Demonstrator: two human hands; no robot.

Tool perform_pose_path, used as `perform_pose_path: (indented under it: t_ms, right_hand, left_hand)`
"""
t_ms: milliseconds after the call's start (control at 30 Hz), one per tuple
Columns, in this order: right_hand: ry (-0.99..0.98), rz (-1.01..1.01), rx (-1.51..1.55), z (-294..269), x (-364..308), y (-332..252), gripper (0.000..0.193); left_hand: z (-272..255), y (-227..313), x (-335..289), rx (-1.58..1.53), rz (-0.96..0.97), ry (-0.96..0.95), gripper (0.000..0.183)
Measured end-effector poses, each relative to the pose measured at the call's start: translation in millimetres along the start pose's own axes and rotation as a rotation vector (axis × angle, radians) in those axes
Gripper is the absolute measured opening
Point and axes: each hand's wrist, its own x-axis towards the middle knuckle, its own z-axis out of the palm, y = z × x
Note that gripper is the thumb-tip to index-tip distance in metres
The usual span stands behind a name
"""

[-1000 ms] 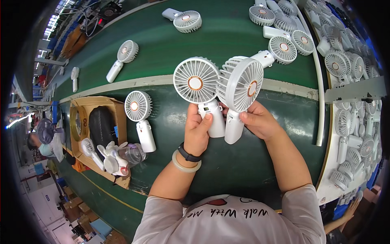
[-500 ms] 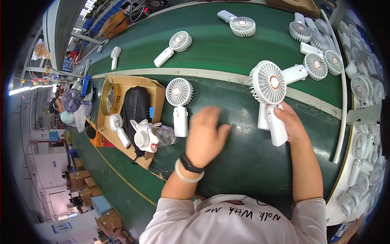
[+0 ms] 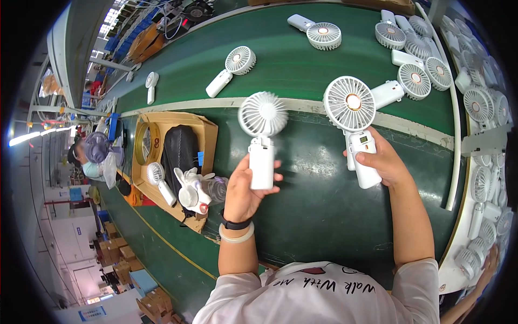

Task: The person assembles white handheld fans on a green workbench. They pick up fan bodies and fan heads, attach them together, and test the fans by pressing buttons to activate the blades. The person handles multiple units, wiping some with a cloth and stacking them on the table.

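Observation:
A white handheld fan (image 3: 262, 164) is upright in my left hand (image 3: 241, 188), its fingers wrapped round the handle. The grille on that fan's head looks smeared. My right hand (image 3: 387, 162) grips another white handheld fan (image 3: 350, 101), which has a copper-coloured hub and a small lit display on its handle. My right thumb rests on the handle below the display. Part of a second white handle shows behind this fan; whether it is a separate fan I cannot tell. Both fans are held above the dark green bench (image 3: 318, 227).
More white fans lie on the green belt (image 3: 178, 81) beyond a pale rail, clustered at the far right. A cardboard tray (image 3: 210, 129) holds a black pouch, a tape roll and a fan. Beside it is a white rabbit-eared bottle (image 3: 190, 195). Many fans fill a white board (image 3: 456, 270) at right, near another person's arm.
My left hand has closed round the fan that stood by the bottle and lifted it, turning it over. In my right hand the fan has turned, and its lit display now shows.

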Motion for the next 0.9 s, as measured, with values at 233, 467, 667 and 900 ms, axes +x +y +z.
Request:
perform_pose_path:
  t_ms: [233,467,667,900]
  right_hand:
    - [-0.067,-0.032,-0.102,-6.5,-2.4,2.8,0.07]
    - [-0.063,-0.068,-0.096,-9.1,0.4,2.9,0.093]
    - [0.032,-0.236,-0.068,0.2,3.8,7.6,0.112]
    - [-0.174,-0.133,0.324,-10.0,-1.6,-6.0,0.085]
  left_hand:
    - [22.8,-19.4,12.7,-0.461,0.01,-0.385,0.044]
    - [38.0,-21.1,21.0,-0.531,-0.065,-0.386,0.048]
    - [47.4,-25.1,28.7,-0.421,0.032,-0.311,0.049]
    - [60.7,-29.4,32.2,0.096,0.238,-0.112,0.049]
